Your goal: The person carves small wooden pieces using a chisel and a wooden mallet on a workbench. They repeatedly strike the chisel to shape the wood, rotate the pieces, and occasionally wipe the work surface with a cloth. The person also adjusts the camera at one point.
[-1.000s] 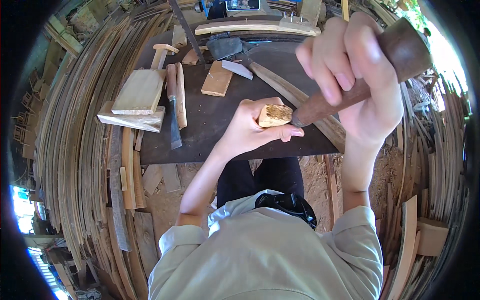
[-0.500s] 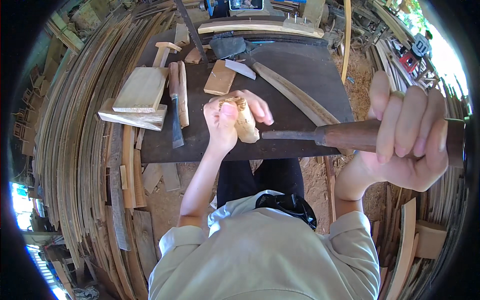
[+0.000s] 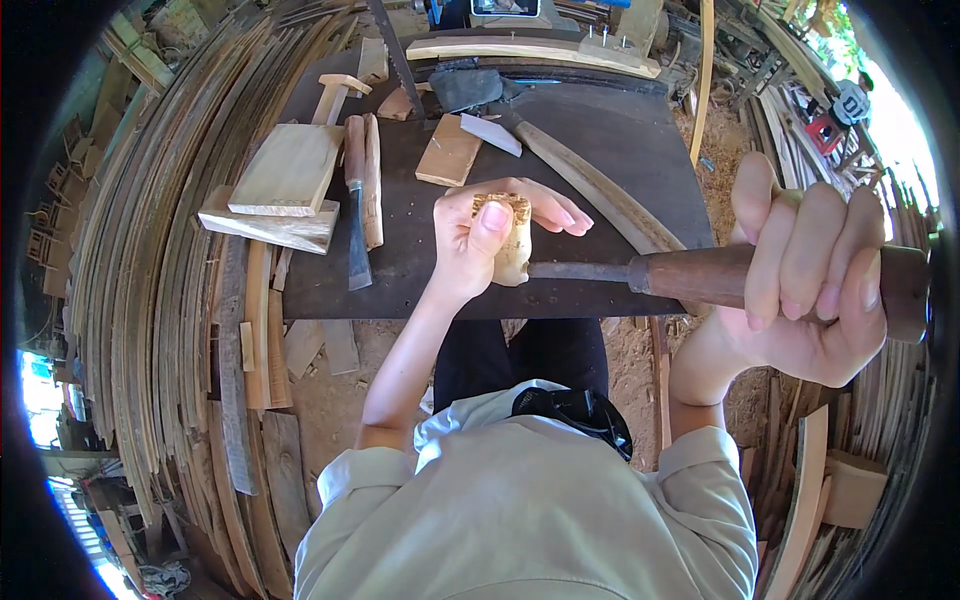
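Observation:
My left hand [image 3: 468, 240] grips a small pale carved piece of wood [image 3: 515, 245], with the thumb across its rough, notched upper end and the other fingers stretched out behind it. In my right hand [image 3: 810, 270] is a narrow-bladed carving tool [image 3: 690, 277], my fingers wrapped round its thick brown wooden handle. Its thin dark blade points left, and the tip appears to meet the lower right side of the wood piece. Both hands are held in front of the dark worktable [image 3: 420, 285], close to its near edge.
On the table's left, a big knife [image 3: 358, 210] lies by stacked wood blocks [image 3: 285, 175]. Behind my left hand is a brown block [image 3: 448, 150]; a long curved wooden piece [image 3: 600, 190] runs to the right. Long planks [image 3: 160, 280] fill the left side. A person [image 3: 850, 105] sits far right.
The wood piece has moved slightly right and turned more upright in my left hand. The gap between it and the blade tip has closed. My right hand has shifted a little left.

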The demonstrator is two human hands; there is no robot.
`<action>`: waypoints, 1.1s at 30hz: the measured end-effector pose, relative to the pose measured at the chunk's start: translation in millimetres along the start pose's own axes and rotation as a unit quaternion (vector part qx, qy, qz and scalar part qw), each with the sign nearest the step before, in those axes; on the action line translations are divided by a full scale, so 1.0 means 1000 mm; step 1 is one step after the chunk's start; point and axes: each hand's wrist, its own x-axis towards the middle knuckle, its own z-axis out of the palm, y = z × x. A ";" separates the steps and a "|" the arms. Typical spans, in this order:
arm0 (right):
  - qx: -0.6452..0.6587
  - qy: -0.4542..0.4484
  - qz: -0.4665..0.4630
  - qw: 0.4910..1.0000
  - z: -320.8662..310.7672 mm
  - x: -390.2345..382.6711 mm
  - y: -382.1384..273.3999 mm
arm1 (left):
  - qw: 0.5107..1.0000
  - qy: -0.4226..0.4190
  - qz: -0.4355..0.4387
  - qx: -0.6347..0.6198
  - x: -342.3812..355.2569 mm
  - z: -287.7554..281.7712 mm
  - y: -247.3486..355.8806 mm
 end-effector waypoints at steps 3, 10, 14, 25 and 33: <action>0.001 -0.005 0.000 1.000 0.000 0.000 0.000 | 0.999 -0.002 0.014 -0.037 -0.001 0.001 -0.001; 0.011 -0.031 0.009 0.999 -0.002 0.009 0.004 | 0.994 -0.011 0.031 -0.109 0.001 0.004 0.001; -0.048 -0.081 -0.014 0.995 -0.007 0.020 0.004 | 0.994 0.017 0.043 -0.094 0.010 0.013 0.012; -0.035 -0.038 0.000 0.999 -0.004 0.039 0.007 | 0.992 0.038 0.035 -0.114 0.018 0.020 0.004; -0.038 0.010 0.016 0.999 -0.011 0.039 0.039 | 0.994 0.031 0.006 0.101 0.011 0.016 -0.011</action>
